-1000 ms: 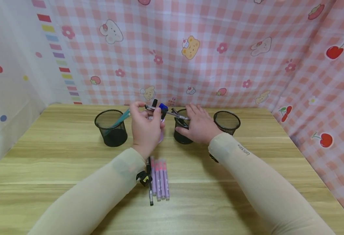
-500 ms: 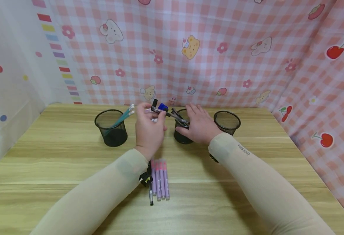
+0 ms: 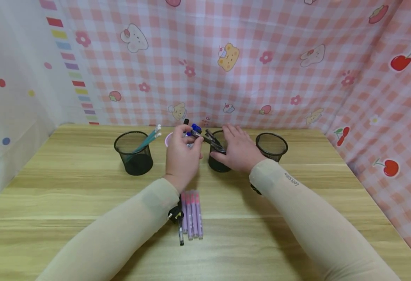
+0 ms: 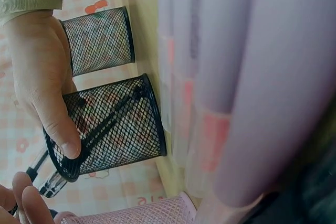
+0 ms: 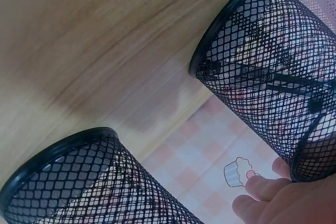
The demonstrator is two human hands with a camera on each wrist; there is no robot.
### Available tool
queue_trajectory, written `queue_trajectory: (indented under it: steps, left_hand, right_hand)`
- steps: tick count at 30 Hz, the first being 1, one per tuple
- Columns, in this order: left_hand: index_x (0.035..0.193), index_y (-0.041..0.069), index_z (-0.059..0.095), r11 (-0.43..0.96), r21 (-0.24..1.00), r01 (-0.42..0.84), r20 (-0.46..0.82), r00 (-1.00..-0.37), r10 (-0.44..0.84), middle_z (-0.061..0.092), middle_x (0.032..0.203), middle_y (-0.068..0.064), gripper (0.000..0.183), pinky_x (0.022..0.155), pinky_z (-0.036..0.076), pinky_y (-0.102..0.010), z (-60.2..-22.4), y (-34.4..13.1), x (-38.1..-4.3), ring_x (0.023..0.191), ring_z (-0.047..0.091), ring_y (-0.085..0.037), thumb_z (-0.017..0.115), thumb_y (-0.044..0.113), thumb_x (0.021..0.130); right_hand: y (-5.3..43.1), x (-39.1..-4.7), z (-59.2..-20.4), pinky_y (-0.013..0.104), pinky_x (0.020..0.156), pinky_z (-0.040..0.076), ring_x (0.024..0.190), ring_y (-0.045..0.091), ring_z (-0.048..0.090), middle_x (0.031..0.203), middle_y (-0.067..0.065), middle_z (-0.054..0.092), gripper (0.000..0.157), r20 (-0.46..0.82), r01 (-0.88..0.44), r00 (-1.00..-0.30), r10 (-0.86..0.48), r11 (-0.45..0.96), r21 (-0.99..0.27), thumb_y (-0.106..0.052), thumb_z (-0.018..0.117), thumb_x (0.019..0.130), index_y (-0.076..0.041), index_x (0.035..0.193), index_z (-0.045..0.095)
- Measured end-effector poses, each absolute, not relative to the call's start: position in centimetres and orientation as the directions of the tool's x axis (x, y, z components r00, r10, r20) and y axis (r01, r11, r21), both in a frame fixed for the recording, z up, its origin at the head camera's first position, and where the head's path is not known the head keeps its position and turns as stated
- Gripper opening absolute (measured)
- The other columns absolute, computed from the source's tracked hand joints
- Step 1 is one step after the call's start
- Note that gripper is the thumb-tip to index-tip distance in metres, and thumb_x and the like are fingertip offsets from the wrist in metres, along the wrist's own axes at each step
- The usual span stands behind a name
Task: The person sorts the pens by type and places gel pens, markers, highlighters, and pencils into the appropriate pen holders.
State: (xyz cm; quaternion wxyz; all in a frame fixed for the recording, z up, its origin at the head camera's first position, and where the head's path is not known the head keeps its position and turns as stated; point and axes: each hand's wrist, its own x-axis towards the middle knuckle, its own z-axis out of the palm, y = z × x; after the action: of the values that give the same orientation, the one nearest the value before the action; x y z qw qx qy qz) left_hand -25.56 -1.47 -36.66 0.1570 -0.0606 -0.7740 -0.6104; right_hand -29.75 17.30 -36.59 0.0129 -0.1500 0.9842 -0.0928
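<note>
My left hand (image 3: pixel 183 156) pinches a clear-barrelled black pen (image 3: pixel 196 135) between thumb and fingers. The pen slants down to the right, its far end within the mouth of a black mesh pen cup (image 3: pixel 219 164). Other dark pens (image 3: pixel 210 136) lean in that cup; one shows through the mesh in the left wrist view. My right hand (image 3: pixel 241 150) holds the cup at its rim, thumb (image 4: pixel 62 129) against the near mesh and fingers (image 5: pixel 265 188) on the far side. Behind my left hand, partly hidden, is a pink mesh cup (image 3: pixel 168 139) with blue-capped and black-capped markers (image 3: pixel 196 128).
A black mesh cup (image 3: pixel 137 166) with teal pencils (image 3: pixel 150 140) stands at left. Another black mesh cup (image 3: pixel 271 145) is beyond my right hand. Several purple pens (image 3: pixel 193 214) and a black pen (image 3: pixel 181 233) lie in front on the wooden table (image 3: pixel 68 195). A patterned curtain hangs behind.
My left hand has moved right and slightly down, bringing the pen to a steeper slant into the cup. The teal pencils' ends have come into view. My right hand stays in place.
</note>
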Motion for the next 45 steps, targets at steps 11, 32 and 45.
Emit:
queue_trajectory:
  steps: [11, 32, 45]
  left_hand:
    - [0.132, 0.007, 0.059, 0.327, 0.910, 0.257, 0.282, -0.959, -0.033, 0.077, 0.116, -0.014, 0.029, 0.060, 0.058, -0.028, -36.7, -1.4, -25.3, 0.071, 0.072, -0.023, 0.065, 0.017, 0.105]
    - [0.129, 0.015, 0.064, 0.865, 0.400, 0.304, -0.047, -0.935, 0.351, 0.075, 0.123, -0.007, 0.039, 0.081, 0.060, -0.045, -35.1, -7.2, -21.9, 0.098, 0.072, -0.022, 0.067, 0.044, 0.103]
    - [0.142, 0.007, 0.061, 0.895, 0.255, 0.366, -0.166, -0.895, 0.413, 0.070, 0.137, -0.012, 0.051, 0.102, 0.057, -0.053, -35.5, -10.2, -20.5, 0.125, 0.068, -0.032, 0.063, 0.043, 0.105]
  right_hand:
    - [17.3, -29.8, -36.8, 0.055, 0.133, 0.014, 0.164, 0.039, 0.014, 0.176, 0.017, 0.016, 0.102, 0.007, -0.286, -0.957, -0.290, 0.938, -0.195, -0.068, 0.056, 0.099, -0.003, 0.168, 0.017]
    - [17.3, -29.8, -36.6, 0.053, 0.134, 0.014, 0.164, 0.039, 0.013, 0.176, 0.017, 0.015, 0.104, 0.017, -0.300, -0.953, -0.301, 0.937, -0.178, -0.071, 0.053, 0.099, -0.003, 0.168, 0.016]
    - [17.2, -29.6, -36.5, 0.053, 0.134, 0.011, 0.165, 0.038, 0.010, 0.177, 0.017, 0.011, 0.103, -0.014, -0.288, -0.955, -0.297, 0.937, -0.199, -0.068, 0.053, 0.100, -0.004, 0.169, 0.012]
